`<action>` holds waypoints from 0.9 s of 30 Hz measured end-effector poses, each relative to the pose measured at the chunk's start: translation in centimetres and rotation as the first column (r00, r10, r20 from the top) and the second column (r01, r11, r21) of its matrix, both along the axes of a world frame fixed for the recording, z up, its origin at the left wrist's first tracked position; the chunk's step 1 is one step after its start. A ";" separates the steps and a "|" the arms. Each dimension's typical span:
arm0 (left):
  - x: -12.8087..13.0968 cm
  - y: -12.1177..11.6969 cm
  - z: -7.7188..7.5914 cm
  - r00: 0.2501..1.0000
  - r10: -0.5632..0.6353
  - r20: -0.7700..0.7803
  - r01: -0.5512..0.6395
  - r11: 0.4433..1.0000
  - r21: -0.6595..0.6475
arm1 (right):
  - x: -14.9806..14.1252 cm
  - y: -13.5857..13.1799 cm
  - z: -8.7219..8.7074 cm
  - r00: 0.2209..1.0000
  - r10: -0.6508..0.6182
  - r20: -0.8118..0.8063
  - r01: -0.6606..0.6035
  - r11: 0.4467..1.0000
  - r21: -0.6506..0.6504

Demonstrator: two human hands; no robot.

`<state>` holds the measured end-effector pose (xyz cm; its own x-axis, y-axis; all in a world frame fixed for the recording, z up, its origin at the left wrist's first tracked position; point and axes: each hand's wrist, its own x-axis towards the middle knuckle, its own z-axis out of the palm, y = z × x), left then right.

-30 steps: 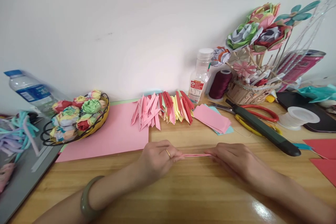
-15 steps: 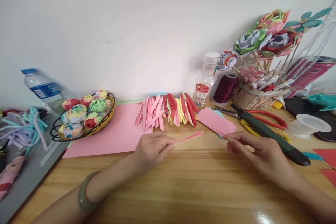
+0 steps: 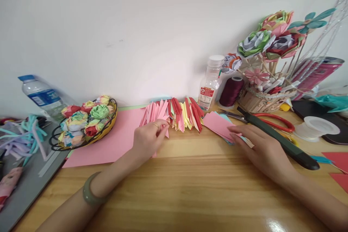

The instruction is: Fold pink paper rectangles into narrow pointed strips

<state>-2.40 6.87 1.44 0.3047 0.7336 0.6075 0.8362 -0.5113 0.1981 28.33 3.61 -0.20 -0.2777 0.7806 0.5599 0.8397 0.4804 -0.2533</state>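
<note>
My left hand (image 3: 149,138) is at the front of a row of pink folded paper strips (image 3: 153,110), fingers pinched together. Whether a strip is between them is hidden. Red and yellow folded strips (image 3: 185,116) continue the row to the right. My right hand (image 3: 262,150) reaches the near right corner of a stack of pink paper slips (image 3: 216,125), its thumb and fingers closed on the pink paper there. Blue slips show under that stack.
A large pink sheet (image 3: 114,141) lies under a basket (image 3: 115,121) of paper flowers at left. A clear bottle (image 3: 209,87), purple thread spool (image 3: 231,92), red-handled scissors (image 3: 280,121), dark green tool (image 3: 282,141) and flower-filled stick basket (image 3: 252,99) stand or lie at right.
My left hand has moved left and up to the folded strips; the pink strip it held is no longer distinct. My right hand has moved slightly forward onto the slip stack.
</note>
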 end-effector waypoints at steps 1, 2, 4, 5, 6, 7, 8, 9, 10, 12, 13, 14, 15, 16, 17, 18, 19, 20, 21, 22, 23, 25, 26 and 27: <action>0.3 -0.3 -0.2 0.998 -0.068 -0.019 0.068 0.998 0.010 | 0.3 0.4 -0.4 0.996 -0.031 0.085 0.027 0.998 0.049; 0.6 -0.7 -0.4 0.990 -0.138 -0.040 0.139 0.990 0.018 | 0.5 0.7 -0.7 0.984 -0.059 0.169 0.046 0.996 0.081; 1.1 -1.3 -0.6 0.959 -0.270 -0.088 0.273 0.962 0.027 | 0.8 1.2 -1.3 0.949 -0.105 0.298 0.073 0.990 0.117; 1.4 -1.6 -0.7 0.939 -0.326 -0.112 0.331 0.943 0.029 | 0.9 1.4 -1.6 0.935 -0.117 0.335 0.080 0.989 0.123; 1.6 -1.9 -0.7 0.917 -0.376 -0.135 0.383 0.924 0.028 | 0.9 1.6 -1.8 0.926 -0.124 0.356 0.083 0.988 0.126; 1.8 -2.1 -0.7 0.895 -0.417 -0.157 0.425 0.905 0.026 | 0.9 1.6 -1.9 0.923 -0.127 0.364 0.085 0.988 0.128; 2.0 -2.2 -0.7 0.875 -0.451 -0.176 0.462 0.887 0.025 | 0.9 1.6 -2.0 0.923 -0.129 0.363 0.087 0.988 0.129; 2.2 -2.4 -0.7 0.857 -0.478 -0.193 0.491 0.871 0.026 | 0.9 1.6 -2.0 0.924 -0.133 0.358 0.091 0.987 0.131; 2.3 -2.4 -0.7 0.842 -0.497 -0.207 0.513 0.858 0.027 | 0.9 1.6 -1.9 0.925 -0.143 0.353 0.101 0.985 0.137; 2.5 -2.6 -0.9 0.822 -0.521 -0.230 0.542 0.840 0.033 | 0.9 1.4 -1.8 0.923 -0.174 0.344 0.122 0.978 0.168; 2.5 -2.6 -1.0 0.816 -0.527 -0.239 0.550 0.835 0.036 | 0.8 1.4 -1.7 0.921 -0.188 0.342 0.129 0.974 0.188; 2.6 -2.6 -1.1 0.811 -0.530 -0.247 0.554 0.832 0.038 | 0.8 1.3 -1.6 0.919 -0.198 0.342 0.133 0.970 0.206; 2.6 -2.6 -1.2 0.807 -0.532 -0.254 0.558 0.829 0.037 | 0.8 1.3 -1.6 0.917 -0.207 0.341 0.135 0.966 0.223; 2.6 -2.7 -1.3 0.803 -0.536 -0.260 0.562 0.826 0.035 | 0.8 1.3 -1.5 0.915 -0.214 0.341 0.136 0.962 0.238; 2.6 -2.7 -1.4 0.799 -0.540 -0.266 0.567 0.823 0.031 | 0.8 1.2 -1.5 0.914 -0.219 0.343 0.135 0.958 0.252; 2.6 -2.7 -1.5 0.794 -0.544 -0.272 0.571 0.820 0.027 | 0.9 1.2 -1.5 0.911 -0.224 0.347 0.133 0.954 0.268; 2.6 -2.8 -1.5 0.789 -0.548 -0.277 0.575 0.818 0.023 | 1.0 1.1 -1.5 0.907 -0.227 0.355 0.127 0.951 0.283; 2.5 -2.8 -1.6 0.786 -0.550 -0.283 0.578 0.816 0.020 | 1.0 1.0 -1.4 0.903 -0.226 0.364 0.118 0.948 0.294; 2.5 -2.8 -1.6 0.783 -0.552 -0.288 0.580 0.814 0.018 | 1.1 0.9 -1.4 0.900 -0.225 0.373 0.113 0.948 0.297; 2.5 -2.9 -1.6 0.780 -0.552 -0.293 0.582 0.813 0.018 | 1.2 0.8 -1.4 0.898 -0.223 0.380 0.111 0.949 0.294; 2.5 -2.9 -1.6 0.779 -0.553 -0.297 0.584 0.812 0.018 | 1.2 0.7 -1.3 0.897 -0.223 0.383 0.115 0.952 0.284; 2.6 -2.9 -1.7 0.776 -0.553 -0.302 0.586 0.810 0.022 | 1.1 0.7 -1.3 0.895 -0.235 0.380 0.140 0.955 0.262; 2.6 -2.9 -1.7 0.775 -0.554 -0.304 0.587 0.809 0.026 | 1.0 0.7 -1.2 0.893 -0.247 0.375 0.156 0.954 0.257; 2.6 -2.9 -1.7 0.775 -0.554 -0.305 0.589 0.808 0.029 | 0.9 0.8 -1.2 0.891 -0.260 0.371 0.174 0.953 0.250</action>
